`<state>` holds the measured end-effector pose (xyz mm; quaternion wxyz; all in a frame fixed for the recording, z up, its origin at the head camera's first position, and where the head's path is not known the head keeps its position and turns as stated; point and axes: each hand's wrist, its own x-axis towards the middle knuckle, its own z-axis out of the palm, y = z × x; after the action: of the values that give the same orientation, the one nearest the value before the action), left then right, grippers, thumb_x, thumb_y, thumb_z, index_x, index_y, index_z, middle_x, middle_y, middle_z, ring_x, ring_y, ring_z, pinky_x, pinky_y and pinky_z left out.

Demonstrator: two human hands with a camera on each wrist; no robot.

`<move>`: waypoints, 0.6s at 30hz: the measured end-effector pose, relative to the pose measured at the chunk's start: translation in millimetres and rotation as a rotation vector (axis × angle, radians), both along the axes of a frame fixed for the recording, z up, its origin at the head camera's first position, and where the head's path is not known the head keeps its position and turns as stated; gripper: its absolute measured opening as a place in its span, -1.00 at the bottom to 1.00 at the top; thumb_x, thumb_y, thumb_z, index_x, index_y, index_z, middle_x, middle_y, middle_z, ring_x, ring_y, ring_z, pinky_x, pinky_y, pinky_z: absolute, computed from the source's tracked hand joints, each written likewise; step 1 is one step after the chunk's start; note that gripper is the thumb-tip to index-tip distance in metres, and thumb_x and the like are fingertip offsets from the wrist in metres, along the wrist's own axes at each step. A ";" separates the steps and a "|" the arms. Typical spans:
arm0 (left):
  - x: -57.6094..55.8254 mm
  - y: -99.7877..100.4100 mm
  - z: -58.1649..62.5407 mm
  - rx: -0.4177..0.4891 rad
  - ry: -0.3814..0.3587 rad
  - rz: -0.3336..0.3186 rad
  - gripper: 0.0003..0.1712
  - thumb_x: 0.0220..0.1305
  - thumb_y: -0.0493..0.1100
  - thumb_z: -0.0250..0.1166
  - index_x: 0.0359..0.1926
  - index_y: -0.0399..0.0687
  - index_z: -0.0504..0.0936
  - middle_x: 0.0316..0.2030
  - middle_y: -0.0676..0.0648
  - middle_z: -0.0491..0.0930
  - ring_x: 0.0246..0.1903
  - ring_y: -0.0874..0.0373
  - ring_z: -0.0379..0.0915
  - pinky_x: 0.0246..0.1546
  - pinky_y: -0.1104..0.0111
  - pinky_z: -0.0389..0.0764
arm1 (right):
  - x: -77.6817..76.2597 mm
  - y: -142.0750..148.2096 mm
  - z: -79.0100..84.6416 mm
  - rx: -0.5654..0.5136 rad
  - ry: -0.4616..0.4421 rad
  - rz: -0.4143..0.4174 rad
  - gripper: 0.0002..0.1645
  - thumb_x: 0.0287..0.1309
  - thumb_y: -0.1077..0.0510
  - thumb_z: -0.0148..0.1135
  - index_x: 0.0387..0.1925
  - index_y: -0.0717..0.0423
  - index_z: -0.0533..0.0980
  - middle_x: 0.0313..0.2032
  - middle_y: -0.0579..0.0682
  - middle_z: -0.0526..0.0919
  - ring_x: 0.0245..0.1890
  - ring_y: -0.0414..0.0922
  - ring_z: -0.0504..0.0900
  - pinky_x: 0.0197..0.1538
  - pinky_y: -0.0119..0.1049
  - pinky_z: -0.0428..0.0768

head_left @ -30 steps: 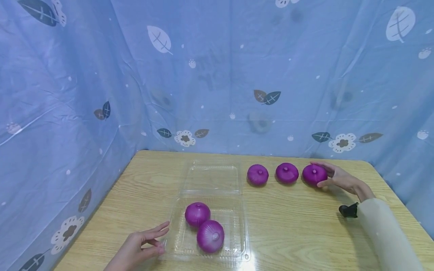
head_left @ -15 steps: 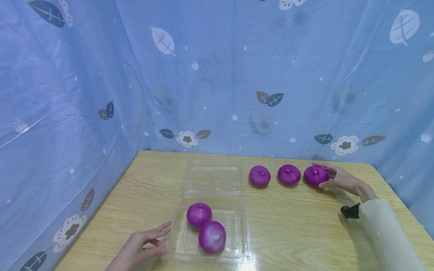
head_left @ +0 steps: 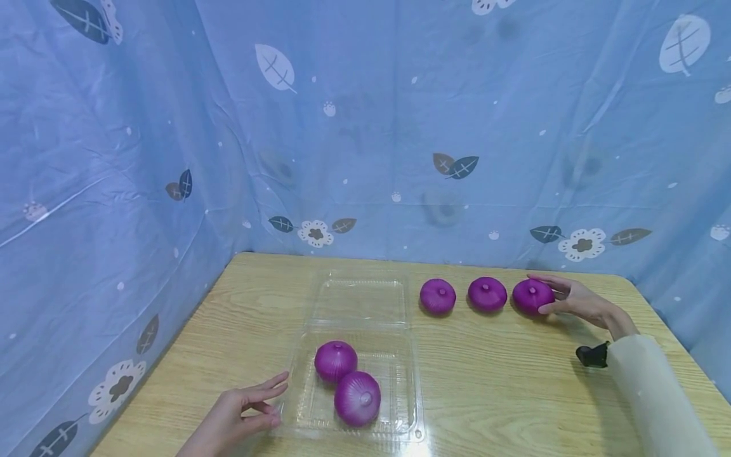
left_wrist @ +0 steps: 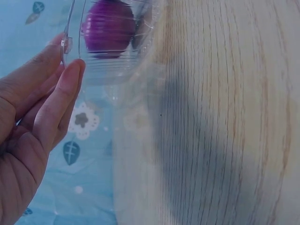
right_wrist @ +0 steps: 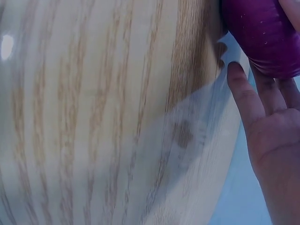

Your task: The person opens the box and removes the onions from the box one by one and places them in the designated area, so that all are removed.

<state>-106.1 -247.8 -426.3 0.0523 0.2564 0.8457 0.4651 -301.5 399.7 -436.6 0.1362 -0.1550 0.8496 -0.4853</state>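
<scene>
My right hand (head_left: pixel 581 303) grips the rightmost red onion (head_left: pixel 531 297) at the back right of the table, thumb on the near side and fingers behind. In the right wrist view that onion (right_wrist: pixel 265 35) fills the top right corner. At the front left, my left hand (head_left: pixel 235 412) pinches the left rim of a clear plastic clamshell container (head_left: pixel 400 381), its lid (head_left: pixel 360 301) folded back flat. The left wrist view shows thumb and fingertips at the container's rim (left_wrist: pixel 68 44). Inside the base, two red onions (head_left: pixel 335 362) (head_left: pixel 357 399) lean together.
Two more red onions (head_left: pixel 437 297) (head_left: pixel 487 294) stand in a row left of the gripped one, right of the lid. Blue patterned cloth (head_left: pixel 365 127) hangs behind and left of the wooden table (head_left: pixel 491 381). A black device (head_left: pixel 592 355) sits at my right wrist.
The head view has shifted slightly, so everything appears a little further right. Both hands keep their places at the onion and the container rim.
</scene>
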 end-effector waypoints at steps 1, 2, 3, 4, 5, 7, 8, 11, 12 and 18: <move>0.2 -0.1 -0.2 0.001 0.001 -0.001 -0.47 0.23 -0.23 0.31 0.13 -0.52 0.45 0.19 -0.30 0.43 -0.31 0.31 0.56 -0.26 0.49 0.62 | 0.0 0.2 0.4 0.000 -0.004 0.000 -0.04 0.04 0.24 0.38 0.41 0.25 0.09 0.39 0.43 0.00 -0.03 -0.64 0.34 -0.01 -0.55 0.44; 0.2 -0.1 -0.4 0.001 -0.002 -0.002 -0.47 0.23 -0.23 0.31 0.12 -0.53 0.45 0.19 -0.31 0.42 -0.31 0.31 0.56 -0.26 0.49 0.62 | 0.1 0.4 0.8 0.000 -0.008 0.000 -0.04 0.04 0.24 0.38 0.41 0.24 0.09 0.39 0.44 -0.02 -0.03 -0.64 0.33 -0.01 -0.54 0.44; 0.3 -0.2 -0.5 0.002 -0.005 -0.002 -0.47 0.24 -0.23 0.31 0.12 -0.53 0.45 0.20 -0.31 0.42 -0.31 0.31 0.56 -0.26 0.49 0.62 | 0.2 0.7 1.1 0.000 -0.012 0.000 -0.04 0.04 0.24 0.38 0.41 0.24 0.09 0.39 0.45 -0.04 -0.03 -0.64 0.32 -0.01 -0.54 0.44; 0.2 -0.2 -0.5 0.003 -0.006 -0.003 -0.47 0.24 -0.23 0.31 0.12 -0.54 0.45 0.20 -0.32 0.41 -0.31 0.31 0.56 -0.26 0.48 0.62 | 0.3 1.0 1.6 0.000 -0.016 0.000 -0.03 0.04 0.24 0.38 0.41 0.23 0.09 0.40 0.46 -0.05 -0.03 -0.65 0.30 -0.02 -0.54 0.44; 0.2 -0.1 -0.5 0.006 -0.007 -0.004 -0.47 0.23 -0.23 0.31 0.11 -0.54 0.45 0.20 -0.33 0.40 -0.31 0.31 0.56 -0.26 0.47 0.63 | 0.4 1.5 2.0 0.001 -0.019 0.001 -0.03 0.05 0.24 0.38 0.42 0.23 0.08 0.40 0.47 -0.07 -0.03 -0.65 0.29 -0.02 -0.54 0.44; 0.0 -0.1 -0.8 0.009 -0.007 -0.006 -0.47 0.23 -0.24 0.31 0.11 -0.54 0.45 0.21 -0.31 0.40 -0.31 0.30 0.56 -0.25 0.46 0.63 | 0.6 2.5 2.4 0.002 -0.027 0.004 -0.03 0.05 0.24 0.37 0.43 0.20 0.08 0.40 0.47 -0.09 -0.03 -0.66 0.25 -0.03 -0.54 0.43; 0.0 -0.2 -1.1 0.008 -0.002 -0.007 -0.47 0.23 -0.24 0.31 0.11 -0.54 0.45 0.22 -0.29 0.40 -0.32 0.30 0.56 -0.25 0.45 0.64 | 0.6 2.8 2.3 -0.001 -0.033 0.007 -0.03 0.06 0.24 0.37 0.43 0.19 0.07 0.40 0.47 -0.10 -0.03 -0.65 0.24 -0.03 -0.54 0.44; 0.2 -0.4 -2.0 0.009 0.019 -0.013 -0.47 0.22 -0.24 0.32 0.11 -0.55 0.45 0.24 -0.19 0.41 -0.33 0.29 0.57 -0.26 0.41 0.65 | -0.2 3.9 0.8 -0.021 -0.056 0.025 -0.02 0.08 0.24 0.35 0.44 0.17 0.04 0.41 0.45 -0.14 -0.02 -0.64 0.22 -0.02 -0.53 0.45; 0.2 -0.5 -2.3 0.010 0.026 -0.016 -0.47 0.21 -0.25 0.32 0.11 -0.55 0.45 0.25 -0.14 0.40 -0.33 0.29 0.58 -0.26 0.40 0.65 | -0.8 3.9 0.2 -0.031 -0.067 0.029 -0.02 0.09 0.25 0.34 0.45 0.15 0.04 0.42 0.45 -0.16 -0.01 -0.65 0.23 -0.02 -0.53 0.45; 0.5 -0.3 -3.4 0.029 0.041 -0.027 -0.48 0.21 -0.27 0.32 0.10 -0.56 0.45 0.26 0.13 0.34 -0.33 0.30 0.57 -0.27 0.40 0.66 | -6.3 4.6 -4.6 -0.100 -0.103 0.053 -0.04 0.13 0.33 0.28 0.46 0.18 -0.01 0.44 0.35 -0.14 0.01 -0.63 0.33 0.01 -0.49 0.49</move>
<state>-105.6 -248.0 -429.7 0.0375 0.2777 0.8364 0.4711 -307.7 404.3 -441.3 0.1846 -0.1589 0.8117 -0.5308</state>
